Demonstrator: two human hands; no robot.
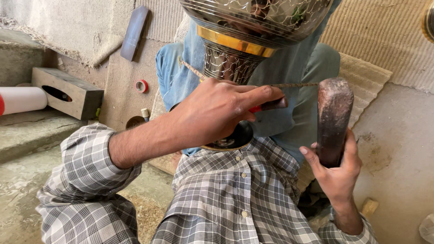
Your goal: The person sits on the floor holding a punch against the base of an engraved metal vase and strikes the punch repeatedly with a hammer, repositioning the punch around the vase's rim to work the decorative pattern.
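Head view: two hands at an engraved metal vase (235, 49) held in the lap.
Left hand (217, 113) reaching across, grip pinching a red-handled chisel (269, 105) against the vase's stem; right hand (337, 169) raised, grip wrapped round a dark, rusty block (333, 119).

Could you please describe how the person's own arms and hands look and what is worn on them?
Both hands, left hand and right hand, are bare, with no gloves, rings or watch visible. The arms wear a grey-and-white checked cotton shirt with small white buttons; the left sleeve is pushed up above the forearm, and the right sleeve ends near the wrist.
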